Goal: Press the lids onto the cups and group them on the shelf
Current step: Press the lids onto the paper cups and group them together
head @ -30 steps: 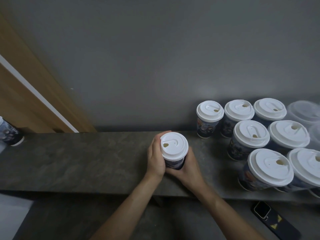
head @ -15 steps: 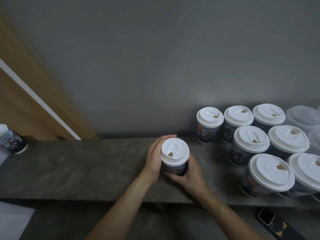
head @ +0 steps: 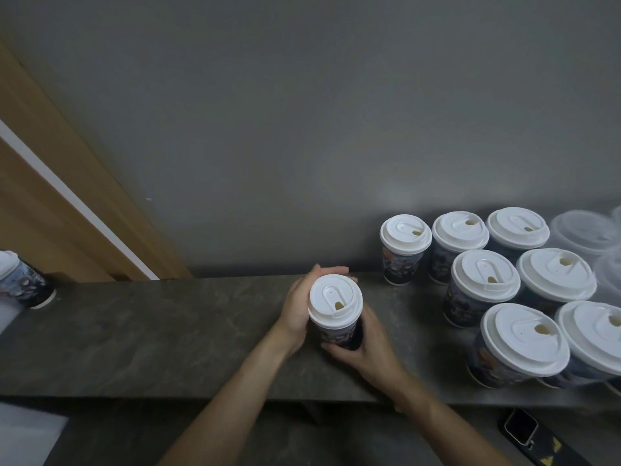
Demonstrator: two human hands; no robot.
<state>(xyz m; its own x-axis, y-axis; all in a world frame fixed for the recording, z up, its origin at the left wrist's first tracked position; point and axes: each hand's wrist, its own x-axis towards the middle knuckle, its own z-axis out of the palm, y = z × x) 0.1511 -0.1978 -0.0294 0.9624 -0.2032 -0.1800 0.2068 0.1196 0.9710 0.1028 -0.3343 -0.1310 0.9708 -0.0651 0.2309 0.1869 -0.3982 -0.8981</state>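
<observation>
Your left hand wraps cup from 9 o'clock, fingers curled behind it. Your right hand grips its base from 5 o'clock. Cup over mid shelf, white lid on. Grouped cups at 3 o'clock, well apart; lone cup far at 9 o'clock.

The cup has been turned counter-clockwise. The sip hole in its lid went from 9 o'clock round to 5 o'clock.

All you get of the person is two bare forearms and bare hands. The left hand and right hand look slim, with both arms uncovered right down to the frame's bottom.
</observation>
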